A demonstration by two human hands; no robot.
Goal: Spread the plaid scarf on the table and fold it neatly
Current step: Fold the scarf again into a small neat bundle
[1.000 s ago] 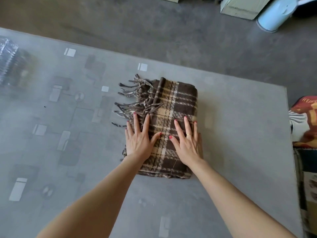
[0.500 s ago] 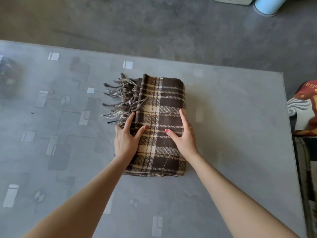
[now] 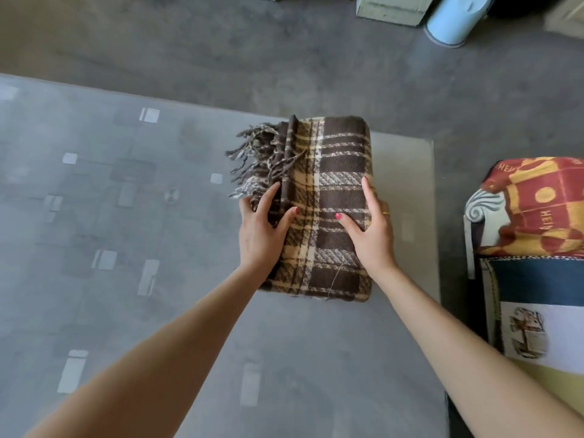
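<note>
The brown and cream plaid scarf (image 3: pixel 328 172) is folded into a thick rectangle, with its fringe sticking out at the upper left. It sits over the far right part of the grey glass table (image 3: pixel 126 216), and its far end reaches past the table's back edge. My left hand (image 3: pixel 260 229) grips its left side with the thumb on top and the fingers curled under the fringe edge. My right hand (image 3: pixel 371 230) grips the right side the same way. Whether the scarf rests on the table or is raised off it I cannot tell.
The table's right edge runs just right of the scarf. Beyond it stands a seat with a red and yellow printed cloth (image 3: pixel 537 203) and a blue and white cushion (image 3: pixel 537 311). On the grey floor at the back are a pale blue bin (image 3: pixel 452 20) and a green box (image 3: pixel 392 7).
My hands went from pressing flat on top of the scarf to gripping its two sides. The folded scarf now lies farther toward the table's back right corner.
</note>
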